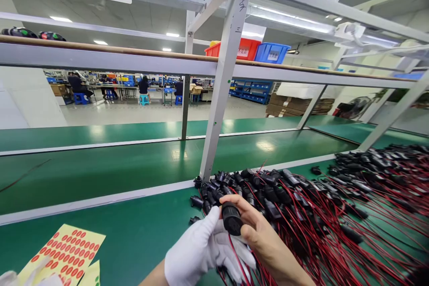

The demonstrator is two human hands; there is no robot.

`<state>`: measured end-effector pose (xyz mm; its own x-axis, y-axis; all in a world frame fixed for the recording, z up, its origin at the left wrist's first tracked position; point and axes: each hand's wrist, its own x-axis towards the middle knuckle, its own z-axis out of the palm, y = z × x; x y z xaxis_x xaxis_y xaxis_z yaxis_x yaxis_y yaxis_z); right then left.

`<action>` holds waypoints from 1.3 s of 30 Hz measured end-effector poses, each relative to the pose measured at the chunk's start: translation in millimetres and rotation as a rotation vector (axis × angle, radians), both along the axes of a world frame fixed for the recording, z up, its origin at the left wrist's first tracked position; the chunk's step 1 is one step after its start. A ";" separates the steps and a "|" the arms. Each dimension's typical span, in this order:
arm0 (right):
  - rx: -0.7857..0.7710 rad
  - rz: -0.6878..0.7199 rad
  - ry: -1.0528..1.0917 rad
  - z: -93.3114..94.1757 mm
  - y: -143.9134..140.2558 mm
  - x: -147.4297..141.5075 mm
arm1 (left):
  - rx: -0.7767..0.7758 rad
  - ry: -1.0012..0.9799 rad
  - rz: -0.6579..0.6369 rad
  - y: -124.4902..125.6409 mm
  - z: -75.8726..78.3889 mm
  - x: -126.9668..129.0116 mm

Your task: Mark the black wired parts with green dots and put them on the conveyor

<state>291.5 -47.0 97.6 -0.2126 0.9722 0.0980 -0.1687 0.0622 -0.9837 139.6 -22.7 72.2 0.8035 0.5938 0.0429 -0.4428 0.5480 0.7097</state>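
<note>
Socket connector (232,219), black round plastic barrel with red and black leads trailing down from it, sits between both hands at the near edge of the green tabletop (134,232), just in front of the wire pile (318,205). Left hand (201,250), in a white cloth glove, has its grip closed around the barrel from the left; right hand (264,241), bare, pinches it from the top and right with thumb and fingers. Likely light, rigid shell, smooth so a bit slippery against cloth; leads are thin, floppy, prone to tangle. Best held by the barrel body, not by the wires. Sticker sheet (67,250), yellow with red dots, lies well apart to the left.
</note>
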 end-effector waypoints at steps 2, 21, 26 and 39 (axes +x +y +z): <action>0.010 0.010 -0.025 2.8 0.1 1.5 | -0.014 -0.005 0.004 0.4 -2.1 -0.4; 0.554 -0.084 -0.612 32.1 -11.7 37.8 | 0.592 0.451 0.440 -2.0 34.1 -19.9; 0.599 -0.174 -0.637 21.3 -13.8 52.6 | 0.883 0.463 0.632 -0.5 31.4 -20.3; 0.493 -0.288 -0.754 0.9 -13.2 62.0 | 0.264 0.258 0.468 32.9 32.4 -30.3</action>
<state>353.5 -60.1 98.5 -0.1459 0.8829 0.4463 0.5874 0.4403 -0.6790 109.3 10.2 104.7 0.4635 0.8828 0.0759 -0.3899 0.1263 0.9121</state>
